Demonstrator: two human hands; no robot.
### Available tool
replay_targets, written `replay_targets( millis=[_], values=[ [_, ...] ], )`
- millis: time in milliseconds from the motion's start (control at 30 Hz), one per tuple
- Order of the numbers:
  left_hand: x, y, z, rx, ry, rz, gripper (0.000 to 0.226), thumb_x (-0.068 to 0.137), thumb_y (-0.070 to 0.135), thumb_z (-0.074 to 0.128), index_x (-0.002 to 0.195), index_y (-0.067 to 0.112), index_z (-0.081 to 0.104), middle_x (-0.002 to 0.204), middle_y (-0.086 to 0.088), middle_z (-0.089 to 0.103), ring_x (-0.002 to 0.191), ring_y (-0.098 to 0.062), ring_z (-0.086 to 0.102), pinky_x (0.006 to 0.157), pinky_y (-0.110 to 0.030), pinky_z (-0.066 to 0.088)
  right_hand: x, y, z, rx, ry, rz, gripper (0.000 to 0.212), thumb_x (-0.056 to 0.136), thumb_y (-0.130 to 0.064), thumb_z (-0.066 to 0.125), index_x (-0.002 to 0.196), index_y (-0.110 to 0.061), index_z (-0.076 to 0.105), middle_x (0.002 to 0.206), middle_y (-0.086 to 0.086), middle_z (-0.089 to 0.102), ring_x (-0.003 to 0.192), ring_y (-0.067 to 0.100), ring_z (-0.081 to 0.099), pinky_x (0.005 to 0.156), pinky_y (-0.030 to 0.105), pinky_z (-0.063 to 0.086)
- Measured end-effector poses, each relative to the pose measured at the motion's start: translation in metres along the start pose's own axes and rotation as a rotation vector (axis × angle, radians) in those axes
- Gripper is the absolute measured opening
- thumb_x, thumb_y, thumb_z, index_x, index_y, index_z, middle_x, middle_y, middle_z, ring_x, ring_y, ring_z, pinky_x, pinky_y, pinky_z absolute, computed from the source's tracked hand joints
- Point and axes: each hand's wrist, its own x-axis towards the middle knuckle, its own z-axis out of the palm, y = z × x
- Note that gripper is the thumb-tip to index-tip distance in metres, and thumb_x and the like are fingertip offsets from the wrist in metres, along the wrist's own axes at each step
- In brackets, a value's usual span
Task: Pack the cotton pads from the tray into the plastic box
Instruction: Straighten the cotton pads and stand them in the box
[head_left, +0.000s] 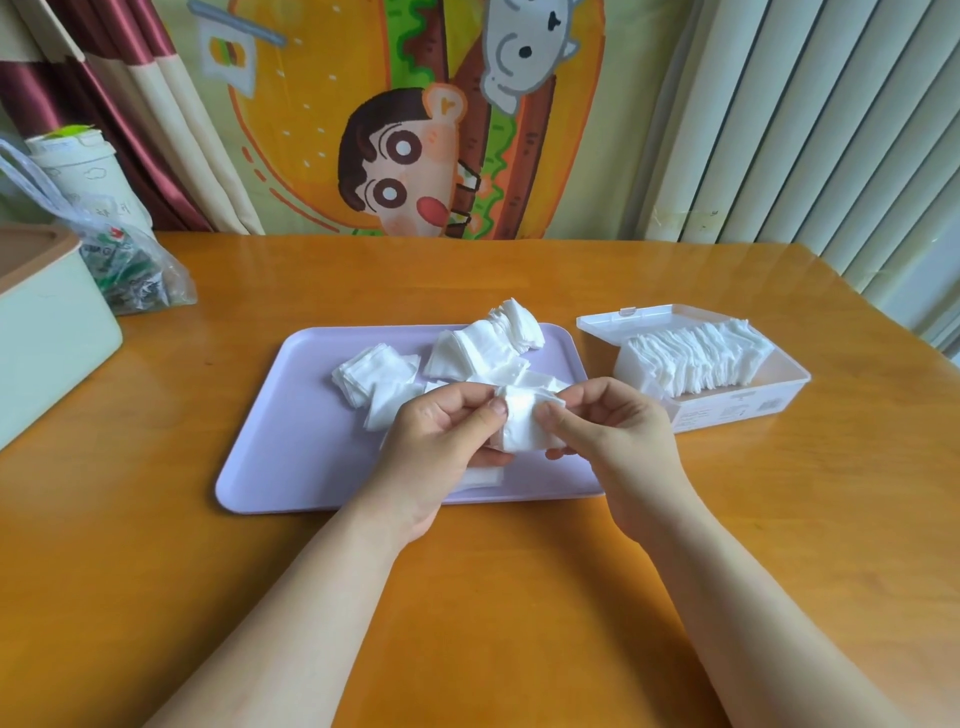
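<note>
A lilac tray (291, 431) lies on the wooden table with loose piles of white square cotton pads (483, 345) on its far half. Above the tray's near right part, my left hand (441, 441) and my right hand (608, 431) together pinch a small stack of cotton pads (524, 423). One pad (483, 475) lies flat on the tray under my left hand. To the right of the tray stands the clear plastic box (779, 397) with its lid tipped open at the back. A row of pads (691, 356) stands on edge inside the box.
A pale green box with a brown lid (47, 332) stands at the table's left edge. Behind it are a clear plastic bag of packets (130, 265) and a white cup (83, 171). Curtains hang behind the table. Bare table stretches in front of the tray.
</note>
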Motion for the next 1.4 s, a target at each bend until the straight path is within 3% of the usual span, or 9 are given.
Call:
replay_targets(
  millis=[200,400,533,767,933,1067,1133,1233,1400],
  values=[
    [-0.002,0.007,0.000,-0.099,-0.041,-0.031,0.022,0.102,0.008,0.059,0.097,0.010,0.080,0.098,-0.023,0.075,0.090,-0.026,0.074,0.076,-0.039,0.061,0.001,0.006,-0.001,-0.074,-0.090,-0.037,0.027,0.092,-0.010,0.079,0.117,-0.021,0.076,0.097,0.010,0.072,0.082,0.019,0.067,0.080,0.040,0.060],
    [-0.001,0.011,0.000,-0.227,-0.003,-0.083,0.032,0.102,0.007,0.058,0.086,0.018,0.083,0.097,-0.014,0.078,0.088,-0.022,0.074,0.072,-0.034,0.061,-0.004,0.005,0.004,-0.162,-0.059,-0.173,0.019,0.089,-0.007,0.081,0.096,-0.024,0.077,0.098,0.002,0.077,0.085,0.017,0.069,0.079,0.034,0.059],
    [-0.001,0.008,-0.003,-0.167,-0.024,-0.092,0.020,0.103,0.012,0.060,0.099,0.011,0.079,0.097,-0.019,0.072,0.085,-0.023,0.072,0.068,-0.032,0.060,-0.001,0.008,-0.001,-0.257,-0.161,-0.255,0.030,0.094,-0.001,0.073,0.114,-0.024,0.075,0.111,-0.002,0.073,0.102,0.030,0.068,0.086,0.049,0.058],
    [-0.001,0.006,-0.003,-0.041,-0.071,-0.097,0.018,0.087,0.007,0.077,0.103,0.014,0.078,0.087,-0.008,0.072,0.080,-0.017,0.066,0.078,-0.040,0.062,-0.006,0.005,0.003,-0.364,-0.232,-0.348,0.050,0.094,0.008,0.064,0.119,-0.034,0.074,0.109,-0.005,0.069,0.109,0.020,0.067,0.085,0.027,0.056],
    [-0.005,0.011,0.000,-0.017,-0.072,-0.140,0.018,0.088,0.008,0.080,0.103,0.018,0.079,0.092,-0.005,0.077,0.087,-0.016,0.074,0.083,-0.044,0.064,-0.006,0.004,0.004,-0.370,-0.246,-0.370,0.041,0.094,0.002,0.070,0.122,-0.027,0.075,0.109,-0.003,0.069,0.107,0.023,0.068,0.086,0.033,0.059],
    [-0.006,0.012,0.002,0.013,-0.050,-0.142,0.005,0.089,0.020,0.079,0.094,0.022,0.080,0.089,-0.005,0.076,0.088,-0.018,0.073,0.087,-0.053,0.063,-0.007,0.003,0.005,-0.357,-0.245,-0.390,0.039,0.089,0.008,0.069,0.105,-0.026,0.079,0.106,-0.004,0.068,0.108,0.023,0.067,0.083,0.030,0.058],
    [-0.005,0.010,0.002,0.029,-0.036,-0.145,0.012,0.088,0.028,0.079,0.096,0.019,0.079,0.094,-0.006,0.078,0.090,-0.020,0.075,0.084,-0.051,0.064,-0.008,0.001,0.006,-0.365,-0.240,-0.383,0.032,0.087,0.005,0.071,0.095,-0.025,0.079,0.105,-0.009,0.067,0.111,0.021,0.066,0.084,0.029,0.057],
    [-0.002,0.006,0.003,0.005,0.072,-0.087,0.007,0.100,0.017,0.069,0.100,0.013,0.075,0.095,-0.008,0.079,0.086,-0.021,0.075,0.077,-0.041,0.063,-0.008,-0.002,0.004,-0.329,-0.215,-0.342,0.014,0.082,-0.004,0.069,0.087,-0.017,0.074,0.107,-0.006,0.071,0.111,0.018,0.068,0.086,0.027,0.055],
    [0.002,0.010,-0.001,-0.178,0.123,0.060,0.014,0.104,0.006,0.059,0.104,0.010,0.072,0.113,-0.011,0.078,0.108,-0.025,0.074,0.087,-0.036,0.061,-0.001,-0.007,-0.008,-0.217,0.013,-0.165,0.005,0.086,-0.003,0.067,0.085,-0.008,0.069,0.091,0.006,0.079,0.093,0.030,0.073,0.078,0.029,0.052]
  ],
)
